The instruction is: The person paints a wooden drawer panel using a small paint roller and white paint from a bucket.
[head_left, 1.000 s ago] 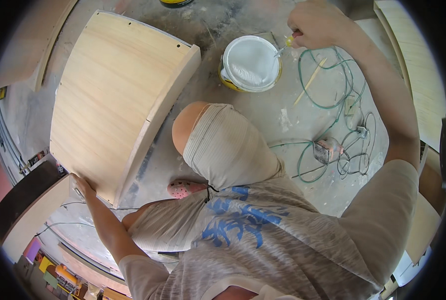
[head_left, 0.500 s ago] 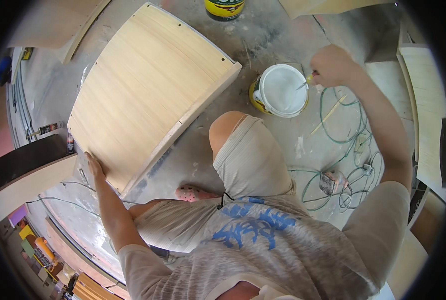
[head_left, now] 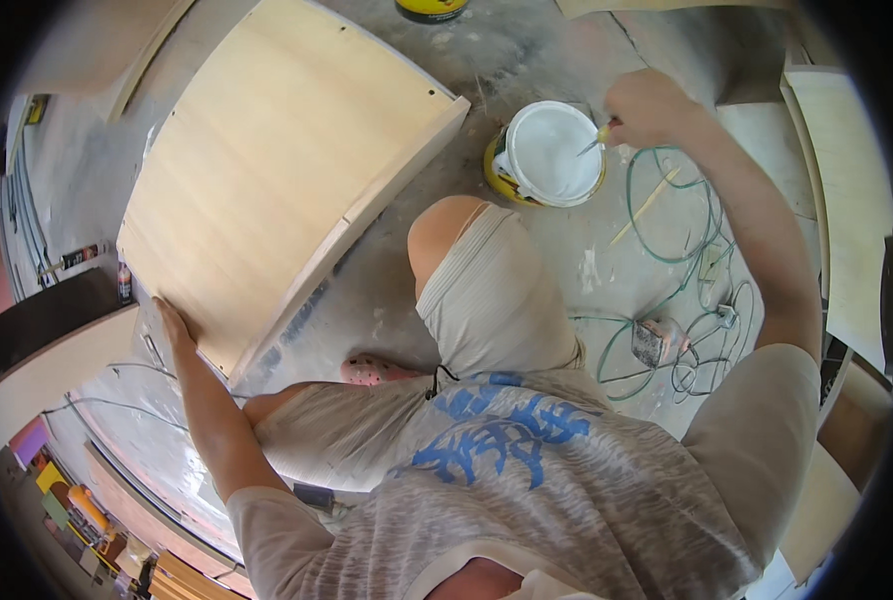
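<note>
since a second ago the right hand (head_left: 650,106) has come back from beyond the white tub (head_left: 550,152) to its rim, fingers pinched on a thin yellow-handled tool (head_left: 595,140) whose tip dips over the white stuff inside. judging by that, the step in hand looks like loading the tool from the tub; the next move would call for lifting it clear without dripping and carrying it left to the curved wooden panel (head_left: 277,170), which lies just left of the tub. left hand (head_left: 172,322) lies flat and spread at the panel's near corner, steadying it. right of the tub a tangle of green cable (head_left: 672,215) and a stick sprawl on the dusty floor; the raised knee (head_left: 447,230) sits between tub and panel, partly in the way
</note>
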`<control>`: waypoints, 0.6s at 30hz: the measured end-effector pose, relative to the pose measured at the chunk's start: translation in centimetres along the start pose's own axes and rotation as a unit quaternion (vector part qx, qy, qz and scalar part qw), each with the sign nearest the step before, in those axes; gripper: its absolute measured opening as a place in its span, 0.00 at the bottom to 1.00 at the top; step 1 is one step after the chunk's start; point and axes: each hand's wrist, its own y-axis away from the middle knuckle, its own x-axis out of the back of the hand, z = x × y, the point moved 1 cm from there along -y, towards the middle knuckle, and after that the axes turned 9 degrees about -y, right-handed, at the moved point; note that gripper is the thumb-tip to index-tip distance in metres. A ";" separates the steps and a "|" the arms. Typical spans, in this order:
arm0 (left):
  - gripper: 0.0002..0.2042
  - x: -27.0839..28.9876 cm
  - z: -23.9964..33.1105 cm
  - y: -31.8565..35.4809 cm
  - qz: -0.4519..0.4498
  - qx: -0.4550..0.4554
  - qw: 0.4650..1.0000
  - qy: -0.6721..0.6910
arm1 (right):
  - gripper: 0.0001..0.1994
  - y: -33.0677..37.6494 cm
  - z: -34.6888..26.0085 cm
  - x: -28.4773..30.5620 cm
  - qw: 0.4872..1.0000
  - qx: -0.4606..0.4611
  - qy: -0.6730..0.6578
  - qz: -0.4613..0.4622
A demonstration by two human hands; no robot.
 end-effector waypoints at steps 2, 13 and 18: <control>0.42 2.2 -1.1 -1.6 0.027 -0.009 1.000 0.003 | 0.13 1.4 0.7 2.3 0.995 0.038 0.005 0.087; 0.48 4.2 -2.3 -2.3 0.031 0.087 0.988 0.122 | 0.15 0.4 -0.6 0.4 0.996 0.038 0.023 0.080; 0.48 2.9 -1.0 2.3 0.056 0.151 0.985 0.065 | 0.14 3.1 -1.0 4.3 0.998 -0.058 -0.013 0.027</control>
